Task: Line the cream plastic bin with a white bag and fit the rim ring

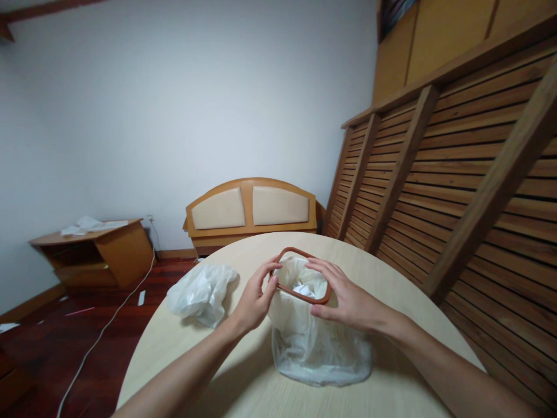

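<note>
Grasping a brown rim (297, 294) from opposite sides with left hand (256, 295) and right hand (348, 296), above a pale plastic liner (322, 351), lower centre of the frame. Seemingly light, stiff above, soft and slippery below; best held by the rim's sides.

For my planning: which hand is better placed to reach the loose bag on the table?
Probably the left hand: it is nearer the bag; the right hand is across the brown rim.

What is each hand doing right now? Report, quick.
Left hand: closed on the left end of the brown frame, between thumb and fingers.
Right hand: curved around the frame's right end; how firm its grip is cannot be told.
</note>
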Motion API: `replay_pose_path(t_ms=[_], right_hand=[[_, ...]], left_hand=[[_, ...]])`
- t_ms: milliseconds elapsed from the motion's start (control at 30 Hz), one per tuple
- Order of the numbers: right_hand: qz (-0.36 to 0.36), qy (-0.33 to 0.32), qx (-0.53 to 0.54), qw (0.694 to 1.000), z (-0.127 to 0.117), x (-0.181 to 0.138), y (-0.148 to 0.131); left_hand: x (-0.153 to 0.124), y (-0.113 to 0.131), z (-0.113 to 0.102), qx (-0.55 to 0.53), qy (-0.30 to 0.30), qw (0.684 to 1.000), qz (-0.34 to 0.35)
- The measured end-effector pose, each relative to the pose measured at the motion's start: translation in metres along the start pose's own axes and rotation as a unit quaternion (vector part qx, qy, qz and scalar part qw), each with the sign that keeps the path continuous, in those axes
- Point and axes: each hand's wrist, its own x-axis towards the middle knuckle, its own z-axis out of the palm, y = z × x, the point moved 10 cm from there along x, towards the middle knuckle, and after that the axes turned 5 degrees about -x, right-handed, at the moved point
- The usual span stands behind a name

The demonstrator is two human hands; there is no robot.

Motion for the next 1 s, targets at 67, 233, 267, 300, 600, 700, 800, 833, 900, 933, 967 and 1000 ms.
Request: replay_pose_path(t_ms=[67,233,267,300,600,700,800,833,900,933,967,1000], right_hand=[[-0.001,0.004,0.006,1.000,0.000,-0.001,0.002],[-0.002,0.030,0.015,0.999,0.001,-0.004,0.006],[-0.003,0.036,0.013,0.999,0.000,-0.004,0.006],[-0.006,0.041,0.009,0.999,0.001,-0.005,0.005],[-0.023,0.014,-0.055,0.998,0.000,-0.002,-0.004],[-0.015,0.004,-0.066,0.998,0.000,0.000,-0.005],[0.003,-0.007,-0.067,0.998,0.000,0.001,-0.003],[0.008,-0.011,-0.068,0.998,0.001,0.001,-0.002],[0.011,-0.020,-0.070,0.997,0.002,0.002,-0.002],[0.011,-0.025,-0.072,0.997,0.002,0.003,-0.002],[0.011,-0.030,-0.074,0.997,0.003,0.004,-0.002],[0.013,-0.037,-0.075,0.996,0.003,0.005,-0.002]], left_hand=[[0.000,0.000,0.000,0.006,0.001,1.000,-0.004],[0.001,0.003,0.000,0.021,0.000,1.000,-0.008],[0.001,0.004,0.000,0.023,0.001,1.000,-0.006],[0.001,0.004,0.000,0.026,0.001,1.000,-0.004],[0.016,-0.003,0.000,0.053,-0.016,0.998,-0.018],[0.031,-0.007,0.008,0.041,-0.073,0.994,-0.064],[0.038,-0.013,0.017,0.046,-0.132,0.984,-0.111],[0.038,-0.015,0.018,0.051,-0.141,0.982,-0.117],[0.035,-0.019,0.018,0.056,-0.145,0.982,-0.112],[0.033,-0.020,0.017,0.054,-0.142,0.983,-0.101],[0.032,-0.020,0.016,0.050,-0.135,0.986,-0.087],[0.031,-0.021,0.014,0.044,-0.125,0.989,-0.072]])
